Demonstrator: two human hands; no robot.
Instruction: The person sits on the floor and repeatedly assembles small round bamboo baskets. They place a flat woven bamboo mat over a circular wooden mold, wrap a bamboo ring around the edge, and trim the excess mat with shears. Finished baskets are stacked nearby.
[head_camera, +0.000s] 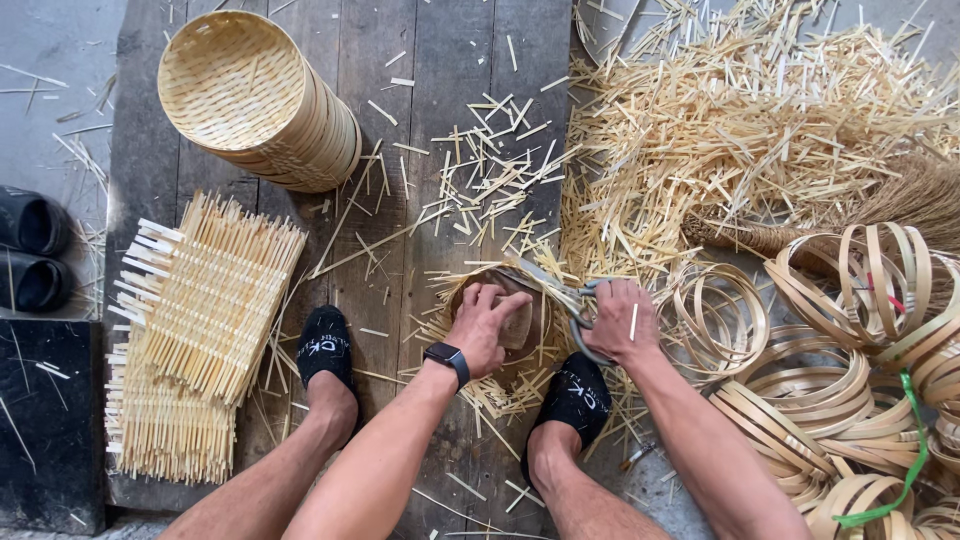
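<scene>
Bamboo everywhere: a worker seated on dark planks trims a woven mat pressed into a round hoop. Far to the left of the left hand (487, 325) lie stacked square mats (200, 330), with a pile of finished baskets (262, 100) beyond them. The left hand presses flat, fingers spread, on the mat (500, 345), which sits between the worker's feet, its loose strip ends splaying past the hoop. Just to the right, the right hand (620, 322) is clamped on the handles of the shears (560, 292), blades reaching along the mat's far edge. Off to the right of that hand lie coiled hoops (830, 400) and, beyond it, a heap of offcuts (740, 130). The mat looks light and springy, its thin strips likely brittle and splintery at the cut ends; the stiff hoop rim seems the safest place to hold it.
</scene>
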